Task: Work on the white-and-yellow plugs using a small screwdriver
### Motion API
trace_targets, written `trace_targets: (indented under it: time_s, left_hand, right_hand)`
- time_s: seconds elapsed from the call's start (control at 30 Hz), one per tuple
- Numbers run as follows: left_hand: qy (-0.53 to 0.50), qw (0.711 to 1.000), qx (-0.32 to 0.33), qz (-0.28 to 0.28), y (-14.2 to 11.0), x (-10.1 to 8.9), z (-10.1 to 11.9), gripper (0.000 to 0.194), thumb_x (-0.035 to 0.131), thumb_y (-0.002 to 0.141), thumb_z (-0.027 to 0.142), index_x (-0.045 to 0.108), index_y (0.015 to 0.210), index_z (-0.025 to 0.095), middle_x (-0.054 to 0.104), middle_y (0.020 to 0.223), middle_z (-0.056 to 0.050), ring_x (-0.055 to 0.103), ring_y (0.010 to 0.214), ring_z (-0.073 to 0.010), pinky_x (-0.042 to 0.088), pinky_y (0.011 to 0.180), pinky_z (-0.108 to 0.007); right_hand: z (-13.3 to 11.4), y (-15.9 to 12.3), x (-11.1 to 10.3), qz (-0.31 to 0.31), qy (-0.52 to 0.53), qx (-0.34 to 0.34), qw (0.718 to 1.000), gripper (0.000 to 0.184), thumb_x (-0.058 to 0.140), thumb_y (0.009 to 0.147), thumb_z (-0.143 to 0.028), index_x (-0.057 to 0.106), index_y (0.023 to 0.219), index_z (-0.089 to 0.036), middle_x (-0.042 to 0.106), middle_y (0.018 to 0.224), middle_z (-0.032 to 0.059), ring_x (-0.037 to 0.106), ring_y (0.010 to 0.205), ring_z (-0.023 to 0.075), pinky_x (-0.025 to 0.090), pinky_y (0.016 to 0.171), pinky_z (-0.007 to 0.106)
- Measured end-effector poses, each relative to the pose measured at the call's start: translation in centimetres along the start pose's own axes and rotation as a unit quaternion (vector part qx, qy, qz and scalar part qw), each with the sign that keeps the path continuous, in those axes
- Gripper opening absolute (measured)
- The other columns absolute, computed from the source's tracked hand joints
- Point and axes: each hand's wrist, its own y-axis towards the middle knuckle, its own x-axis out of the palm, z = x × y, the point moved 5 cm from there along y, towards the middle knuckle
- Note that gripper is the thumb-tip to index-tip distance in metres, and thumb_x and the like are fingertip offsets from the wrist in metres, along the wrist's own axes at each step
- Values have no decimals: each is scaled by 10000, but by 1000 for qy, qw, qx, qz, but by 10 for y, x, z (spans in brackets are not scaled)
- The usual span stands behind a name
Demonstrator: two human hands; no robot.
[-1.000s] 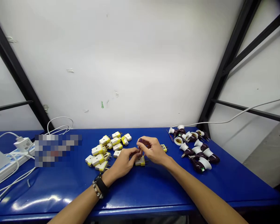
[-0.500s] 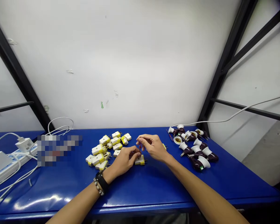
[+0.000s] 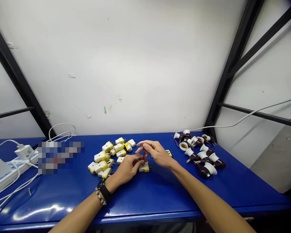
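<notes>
A white and yellow plug (image 3: 144,168) lies on the blue table with its pins pointing right. Above it a small screwdriver (image 3: 144,152) with a reddish handle stands nearly upright, its tip at the plug's top face. My right hand (image 3: 156,153) has thumb and fingers closed around the handle. Low on the shaft, the thumb and forefinger of my left hand (image 3: 129,167) pinch together just over the plug, partly hiding where the tip meets it.
Left of my hands lies a pile of similar plugs (image 3: 101,166), and another plug (image 3: 169,153) lies beyond my right wrist. Several dark lamp holders with white rims (image 3: 205,157) and a second screwdriver (image 3: 175,141) are at right. A power strip (image 3: 13,171) with white cables stands far left.
My right hand has shifted slightly, with its fingers stretching a little further left over the screwdriver handle. Small shifts of the whole scene come from the camera; the left hand's pinch persists.
</notes>
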Motion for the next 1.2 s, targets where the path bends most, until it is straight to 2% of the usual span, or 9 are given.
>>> trace_targets:
  time_s: [0.07,0.23,0.43,0.6,0.7,0.77,0.93,1.03,1.2]
  left_hand:
    - [10,1000,-11,6,0,-1,0,230,514,940,234,716,861,156,718,739,-29,617,630,-151,446,609,-241]
    - [-3,999,-34,10,1,1,-6,182,563,921,260,702,853,163,734,737,-31,648,640,-162,465,607,-242]
    - [-26,998,-46,25,1,1,-10,176,606,899,286,681,803,158,724,710,-29,625,600,-152,453,563,-235]
    - [-15,998,-43,33,2,0,-8,182,616,885,276,655,750,161,699,678,-13,583,567,-134,424,543,-227]
    - [-21,998,-48,34,3,1,-8,190,617,888,295,664,760,162,702,681,-17,595,574,-142,430,549,-233]
    - [-24,998,-51,35,4,1,-8,194,620,888,305,673,768,162,705,684,-21,601,580,-147,432,553,-238]
    - [-32,998,-50,32,5,2,-8,187,632,881,313,685,788,160,720,701,-26,614,591,-151,441,562,-238]
    - [-50,997,-52,27,5,1,-8,198,632,882,324,697,808,152,726,721,-32,622,611,-154,460,582,-241]
    - [-70,997,-29,1,2,1,-6,233,574,922,314,725,871,143,743,808,-50,642,688,-162,494,638,-248]
  right_hand:
    - [1,0,0,8,-7,-4,1000,368,517,971,-472,708,1073,-175,748,884,58,626,699,149,502,625,254]
    - [6,-3,-7,147,-70,-11,987,266,680,870,-432,694,842,-168,672,703,18,579,578,137,470,555,251]
    - [0,1,-1,22,-11,0,1000,320,568,943,-436,737,988,-169,752,866,54,580,640,134,471,604,249]
    - [-2,1,-5,-18,16,19,1000,386,541,961,-470,726,1103,-163,774,927,71,571,653,129,470,637,255]
    - [0,1,-4,-19,3,17,1000,418,507,977,-478,709,1156,-159,777,961,83,587,660,136,486,643,266]
    - [2,0,-5,23,-38,-2,999,400,526,971,-458,699,1176,-162,773,982,87,598,650,138,497,638,270]
    - [2,-4,-9,156,-132,-46,978,261,649,905,-412,723,847,-168,710,706,36,595,540,137,472,546,247]
    - [2,-2,-8,132,-117,-41,983,320,545,969,-424,709,850,-176,729,745,40,566,489,118,452,501,236]
    - [2,0,0,17,-11,-14,1000,404,463,998,-490,702,1049,-169,762,910,68,526,485,98,471,513,241]
